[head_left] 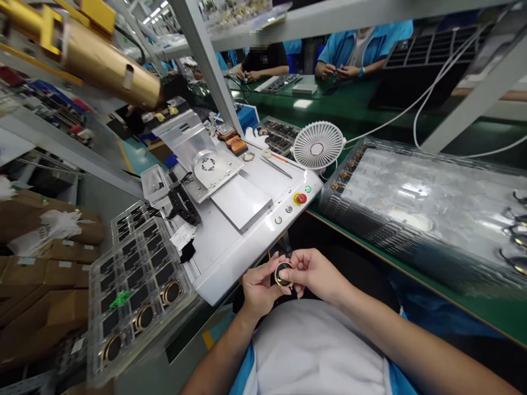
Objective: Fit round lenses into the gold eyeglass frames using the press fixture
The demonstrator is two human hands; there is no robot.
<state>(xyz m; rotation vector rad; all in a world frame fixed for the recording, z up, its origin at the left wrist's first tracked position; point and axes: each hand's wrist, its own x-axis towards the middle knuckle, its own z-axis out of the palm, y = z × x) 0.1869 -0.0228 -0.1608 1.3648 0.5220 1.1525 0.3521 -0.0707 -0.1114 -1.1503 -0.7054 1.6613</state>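
Observation:
Close to my body, in front of the machine's edge, both hands hold one round watch case (283, 274) with a gold rim and a dark inside. My left hand (260, 285) grips its left side between thumb and fingers. The thumb of my right hand (315, 273) presses on the dark face while its fingers curl around the right side. Parts of the case are covered by my fingers. At the left, a clear compartment tray (142, 274) holds several similar gold-rimmed round cases (143, 317) in its nearest row.
A white machine base (242, 241) with a red stop button (302, 198) and a metal fixture (209, 167) stands ahead. Tweezers (276, 167) and a white fan (318, 147) are behind. Stacked clear trays (411, 214) fill the right bench. A gold cylinder (111, 66) hangs upper left. Co-workers sit opposite.

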